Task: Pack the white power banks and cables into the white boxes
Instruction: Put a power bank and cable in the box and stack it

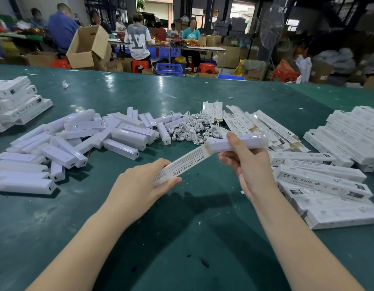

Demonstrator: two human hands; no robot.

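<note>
My left hand point(139, 185) grips the near end of a long white box point(186, 162) with printed text, held slanted above the green table point(181, 238). My right hand point(244, 162) holds a white power bank point(244, 141) whose left end sits in the box's open mouth. A pile of loose white power banks point(77, 139) lies to the left. Coiled white cables point(192, 129) lie in a heap at the middle. Flat, open white boxes point(255, 124) are spread behind my right hand.
Filled white boxes point(324, 185) are stacked on the right, and another stack point(16, 101) sits at the far left. Beyond the table's far edge, people sit at benches among cardboard cartons point(87, 47), red stools and blue crates.
</note>
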